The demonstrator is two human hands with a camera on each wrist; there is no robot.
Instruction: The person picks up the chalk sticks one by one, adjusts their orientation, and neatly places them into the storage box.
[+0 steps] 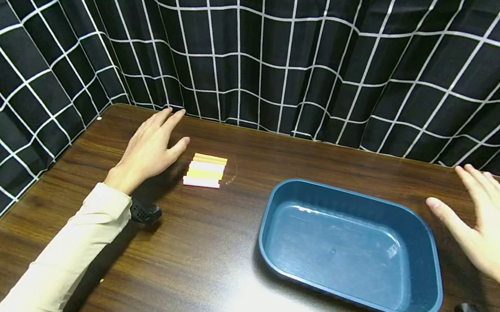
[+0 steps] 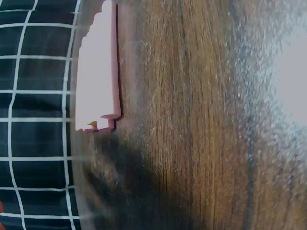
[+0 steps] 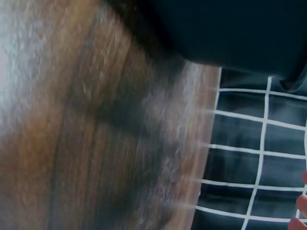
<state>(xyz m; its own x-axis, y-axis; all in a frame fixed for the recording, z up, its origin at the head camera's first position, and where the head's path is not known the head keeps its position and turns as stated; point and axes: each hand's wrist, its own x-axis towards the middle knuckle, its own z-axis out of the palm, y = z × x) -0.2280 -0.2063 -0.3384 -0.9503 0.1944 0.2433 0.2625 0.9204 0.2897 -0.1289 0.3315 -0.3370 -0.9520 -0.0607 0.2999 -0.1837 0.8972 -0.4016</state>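
Observation:
Several chalk sticks (image 1: 205, 171), pink, yellow, orange and whitish, lie side by side in a small row on the table's left half. My left hand (image 1: 148, 148) hovers just left of them, fingers extended and thumb spread apart, holding nothing. In the left wrist view the chalk (image 2: 98, 72) looks pale pink, with its near ends showing. A blue rectangular plastic bin (image 1: 338, 252) with nothing in it stands right of centre. Beyond its right side is my right hand (image 1: 493, 233), fingers spread and holding nothing. Only the bin's dark outer wall (image 3: 240, 33) shows in the right wrist view.
The brown wood-grain table (image 1: 195, 256) carries a bright glare spot near its front. A black curtain with white grid lines (image 1: 265, 60) hangs along the back and left edges. A tiny white bit (image 1: 99, 118) lies at the far left corner.

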